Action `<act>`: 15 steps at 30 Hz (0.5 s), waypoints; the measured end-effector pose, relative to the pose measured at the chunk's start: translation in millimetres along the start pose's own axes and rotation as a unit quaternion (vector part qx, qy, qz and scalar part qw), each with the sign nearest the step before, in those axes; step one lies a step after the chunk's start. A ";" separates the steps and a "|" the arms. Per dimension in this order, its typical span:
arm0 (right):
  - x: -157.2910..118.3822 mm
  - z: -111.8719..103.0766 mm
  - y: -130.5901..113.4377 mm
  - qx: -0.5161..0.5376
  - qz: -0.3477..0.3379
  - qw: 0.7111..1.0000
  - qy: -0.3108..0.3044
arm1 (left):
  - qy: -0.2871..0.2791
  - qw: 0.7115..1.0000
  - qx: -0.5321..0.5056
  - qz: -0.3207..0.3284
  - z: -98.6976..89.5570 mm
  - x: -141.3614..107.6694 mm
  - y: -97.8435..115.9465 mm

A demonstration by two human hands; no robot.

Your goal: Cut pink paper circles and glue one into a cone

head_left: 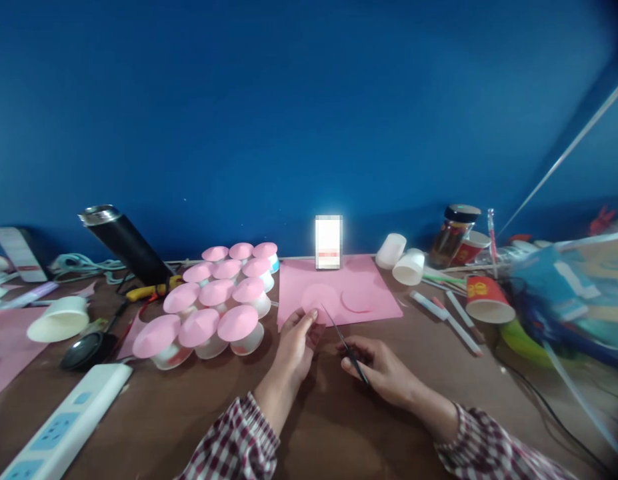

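A round piece of pink paper point(319, 297) is pinched at its near edge by my left hand point(299, 337), thumb on top. My right hand point(381, 367) is closed around the black handles of a pair of scissors point(356, 363). Their thin blade points up and left, its tip at the paper disc. Behind the disc lies a larger pink sheet point(383, 293) with a curved cut strip point(357, 308) on it. To the left, several paper cups topped with shallow pink cones point(239, 323) stand in rows.
A phone point(329, 247) leans upright by the blue wall. White cups point(409, 267), markers point(453, 323), a red cup point(489, 300) and a jar point(453, 233) are at right. At left are a black thermos point(131, 247), a power strip point(63, 427) and a pale cup point(61, 319).
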State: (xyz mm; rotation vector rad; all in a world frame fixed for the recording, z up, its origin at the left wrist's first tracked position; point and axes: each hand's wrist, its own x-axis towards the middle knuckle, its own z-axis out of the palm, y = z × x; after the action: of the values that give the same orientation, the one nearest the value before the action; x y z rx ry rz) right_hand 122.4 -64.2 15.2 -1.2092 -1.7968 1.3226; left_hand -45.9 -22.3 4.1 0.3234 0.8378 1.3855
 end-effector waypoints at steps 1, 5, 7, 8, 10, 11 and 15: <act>0.0 0.0 0.2 -0.003 0.000 1.000 0.000 | -0.003 1.000 0.003 0.002 0.1 -0.6 0.1; 0.8 0.7 0.3 -0.006 0.002 1.000 0.001 | -0.011 1.000 0.024 0.003 0.8 -4.6 0.4; 1.2 1.1 0.2 -0.004 0.001 1.000 0.003 | -0.023 0.999 0.035 0.003 1.2 -6.4 0.1; 1.3 1.2 0.1 -0.005 0.000 1.000 0.003 | -0.027 0.999 0.038 0.004 1.4 -7.0 -0.2; 1.5 1.1 0.1 -0.013 -0.002 1.000 0.006 | -0.024 0.999 0.034 0.006 1.8 -7.5 -0.7; 1.5 1.0 0.1 -0.020 -0.003 1.000 0.007 | -0.018 0.999 0.030 0.007 2.0 -7.5 -0.8; 1.3 0.5 -0.7 -0.032 -0.001 0.999 0.012 | 0.001 1.000 0.024 0.006 2.5 -6.9 -0.5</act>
State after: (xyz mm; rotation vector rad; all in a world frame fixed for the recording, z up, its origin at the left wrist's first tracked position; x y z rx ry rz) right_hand 121.1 -63.2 15.6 -1.2517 -1.8344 1.2539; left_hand -43.6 -28.3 7.7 0.3646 0.8736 1.3775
